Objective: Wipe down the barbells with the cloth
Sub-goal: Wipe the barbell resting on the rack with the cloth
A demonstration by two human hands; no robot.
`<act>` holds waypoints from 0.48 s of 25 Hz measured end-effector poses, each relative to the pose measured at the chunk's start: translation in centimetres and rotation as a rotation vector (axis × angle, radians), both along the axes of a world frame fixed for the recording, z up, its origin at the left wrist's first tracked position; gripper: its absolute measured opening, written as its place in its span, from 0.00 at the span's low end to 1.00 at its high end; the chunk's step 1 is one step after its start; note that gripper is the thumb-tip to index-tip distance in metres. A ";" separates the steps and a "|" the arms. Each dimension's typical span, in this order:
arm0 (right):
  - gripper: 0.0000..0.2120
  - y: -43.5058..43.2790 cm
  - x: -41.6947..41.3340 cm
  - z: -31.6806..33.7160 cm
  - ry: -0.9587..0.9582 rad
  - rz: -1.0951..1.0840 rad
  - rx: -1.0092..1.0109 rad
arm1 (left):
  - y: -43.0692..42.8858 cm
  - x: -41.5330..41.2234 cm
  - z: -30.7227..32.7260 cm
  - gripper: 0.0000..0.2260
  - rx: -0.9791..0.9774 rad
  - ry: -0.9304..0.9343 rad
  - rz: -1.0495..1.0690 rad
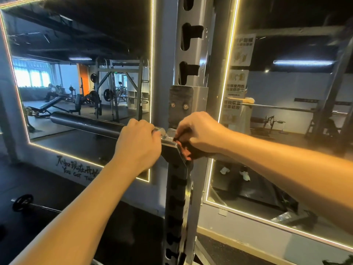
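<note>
The dark steel barbell (86, 122) lies in the grey metal hook (172, 153) of the slotted grey rack upright (209, 60), its thick sleeve running left. The left hand (140, 142) grips the sleeve's inner end. Just right, the right hand (200, 132) clutches a dark-and-orange cloth (186, 153) against the bar at the hook. LED-edged wall mirrors (76, 54) stand behind, and a small plated barbell (24, 202) lies on the floor near left.

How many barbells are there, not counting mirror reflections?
2. The rack barbell, gripped by the left hand; the floor barbell, lower left. Others may be hidden.
</note>
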State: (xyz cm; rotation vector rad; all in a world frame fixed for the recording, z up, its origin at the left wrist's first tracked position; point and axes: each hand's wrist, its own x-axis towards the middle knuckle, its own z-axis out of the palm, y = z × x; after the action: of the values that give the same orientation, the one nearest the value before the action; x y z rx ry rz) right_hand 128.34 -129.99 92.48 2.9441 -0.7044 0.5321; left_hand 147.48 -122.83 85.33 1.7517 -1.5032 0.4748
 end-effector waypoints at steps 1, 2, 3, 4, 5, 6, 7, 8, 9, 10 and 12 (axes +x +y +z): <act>0.11 0.0 1.6 0.1 0.016 -0.015 0.000 | -0.1 0.2 0.0 0.16 0.011 -0.004 0.007; 0.12 -0.3 2.9 0.0 0.025 -0.034 -0.005 | -0.2 0.3 0.0 0.16 0.023 -0.005 0.014; 0.12 -0.6 3.6 0.0 0.009 -0.042 -0.001 | -0.2 0.2 0.1 0.18 0.032 0.004 0.025; 0.12 -0.9 4.1 -0.1 -0.016 -0.047 0.014 | -0.3 0.1 0.1 0.19 0.035 0.018 0.038; 0.12 -1.0 4.0 -0.3 -0.021 -0.045 0.019 | -0.2 -0.2 0.0 0.20 0.030 0.028 0.052; 0.12 -0.8 3.4 -0.2 0.010 -0.046 0.010 | -0.1 -0.5 -0.1 0.20 0.020 0.038 0.059; 0.12 -0.6 2.4 0.0 0.066 -0.050 -0.021 | 0.0 -0.8 -0.2 0.20 0.009 0.053 0.061; 0.12 -0.7 0.9 0.2 0.102 -0.051 -0.055 | 0.1 -0.9 -0.2 0.19 0.000 0.068 0.059; 0.11 -0.5 -1.1 0.3 0.103 -0.043 -0.068 | 0.2 -1.0 -0.2 0.18 -0.002 0.079 0.053; 0.10 -0.2 -3.1 0.5 0.091 -0.033 -0.060 | 0.3 -1.0 -0.2 0.16 -0.009 0.087 0.045; 0.11 0.4 -5.1 0.8 0.061 -0.025 -0.037 | 0.3 -1.2 -0.2 0.14 -0.026 0.088 0.040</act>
State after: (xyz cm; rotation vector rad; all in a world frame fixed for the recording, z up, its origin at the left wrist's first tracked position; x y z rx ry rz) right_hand 123.21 -129.57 93.25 2.8993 -0.7153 0.4462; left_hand 146.30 -122.49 85.12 1.7627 -1.3971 0.4303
